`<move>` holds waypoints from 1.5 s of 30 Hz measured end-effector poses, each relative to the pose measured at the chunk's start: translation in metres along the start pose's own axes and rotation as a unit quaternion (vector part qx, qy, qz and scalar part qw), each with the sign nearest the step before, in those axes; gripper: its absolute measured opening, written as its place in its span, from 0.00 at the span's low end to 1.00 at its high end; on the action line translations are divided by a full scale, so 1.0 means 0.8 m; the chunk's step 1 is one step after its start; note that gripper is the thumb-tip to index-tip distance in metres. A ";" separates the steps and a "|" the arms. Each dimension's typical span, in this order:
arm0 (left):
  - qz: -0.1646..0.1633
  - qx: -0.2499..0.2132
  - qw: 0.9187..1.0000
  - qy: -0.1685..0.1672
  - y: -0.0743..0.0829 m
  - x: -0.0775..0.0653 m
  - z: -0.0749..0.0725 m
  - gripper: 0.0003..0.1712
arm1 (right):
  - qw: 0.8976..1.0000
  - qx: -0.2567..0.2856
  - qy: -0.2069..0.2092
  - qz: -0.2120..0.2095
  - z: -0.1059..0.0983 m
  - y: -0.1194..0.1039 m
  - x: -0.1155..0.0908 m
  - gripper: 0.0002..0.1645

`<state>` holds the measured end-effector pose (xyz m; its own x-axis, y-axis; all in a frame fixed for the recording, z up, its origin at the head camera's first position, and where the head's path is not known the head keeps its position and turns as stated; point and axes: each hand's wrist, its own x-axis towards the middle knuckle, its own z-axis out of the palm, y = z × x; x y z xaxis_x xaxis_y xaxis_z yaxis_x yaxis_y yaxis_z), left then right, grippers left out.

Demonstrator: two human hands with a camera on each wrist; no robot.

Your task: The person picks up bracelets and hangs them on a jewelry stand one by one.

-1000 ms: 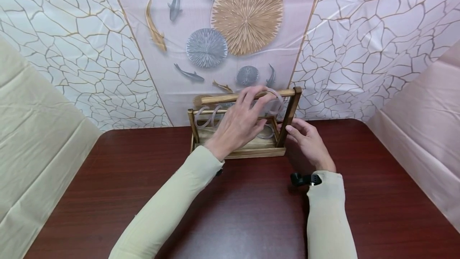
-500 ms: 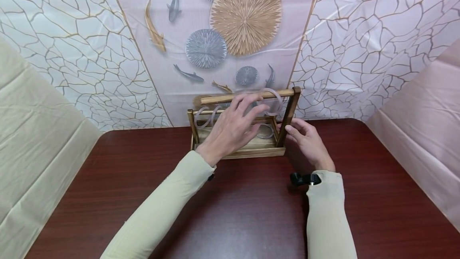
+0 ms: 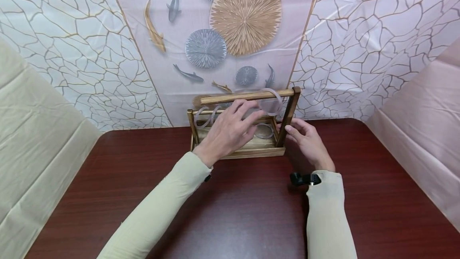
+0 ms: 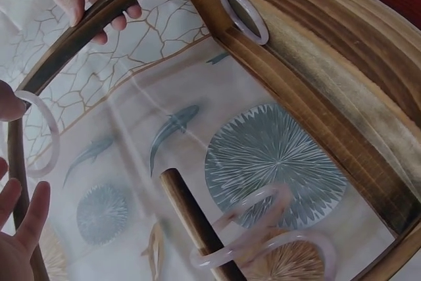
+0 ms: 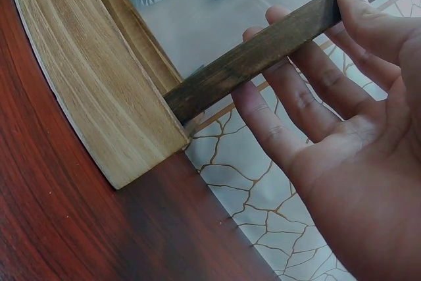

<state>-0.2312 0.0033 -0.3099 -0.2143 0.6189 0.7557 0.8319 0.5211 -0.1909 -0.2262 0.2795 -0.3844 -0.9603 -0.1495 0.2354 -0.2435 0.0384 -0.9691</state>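
A wooden bangle stand (image 3: 251, 153) has an upper bar (image 3: 215, 100) fixed to a dark right-hand post (image 3: 292, 107). On this bar, near the post, hangs a pale lilac bangle (image 3: 280, 101). My left hand (image 3: 230, 129) is in front of the bar with fingers loosely spread, its fingertips just left of that bangle; whether they touch it I cannot tell. With thumb on one side and fingers on the other, my right hand (image 5: 329, 110) holds the post. Two more bangles hang on the lower rear bar (image 4: 191, 208), partly behind the left hand.
Another bangle (image 3: 265, 137) lies in the stand's tray, at its right end. The stand is on a dark red table (image 3: 251, 211), close to a patterned backdrop (image 3: 230, 67). Pale cloth walls (image 3: 420, 131) flank the table.
My left hand has drawn back left and slightly down from the bangle on the upper bar, which stays hanging there. My right hand keeps its place on the post.
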 end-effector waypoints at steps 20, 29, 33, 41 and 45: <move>0.005 -0.005 0.999 -0.051 0.001 -0.013 0.019 0.20 | 0.999 -0.039 0.010 0.009 0.002 -0.001 0.001 0.19; 0.000 -0.003 0.996 -0.085 0.001 -0.019 0.032 0.22 | 0.999 -0.039 0.009 0.007 0.000 0.000 0.000 0.19; -0.003 -0.018 0.994 -0.107 0.001 -0.018 0.037 0.22 | 0.998 -0.061 0.009 0.006 -0.002 -0.001 -0.001 0.20; -0.026 -0.036 0.987 -0.155 0.000 -0.018 0.047 0.23 | 0.999 -0.040 0.012 0.008 -0.001 0.000 0.000 0.18; -0.029 -0.043 0.984 -0.168 0.000 -0.018 0.053 0.23 | 1.000 -0.020 0.014 0.005 0.000 0.002 0.000 0.16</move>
<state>-0.2502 0.0193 -0.3476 -0.4076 0.7571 0.5105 0.8507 0.5181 -0.0891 -0.2269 0.2794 -0.3860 -0.9660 -0.1220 0.2279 -0.2383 0.0785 -0.9680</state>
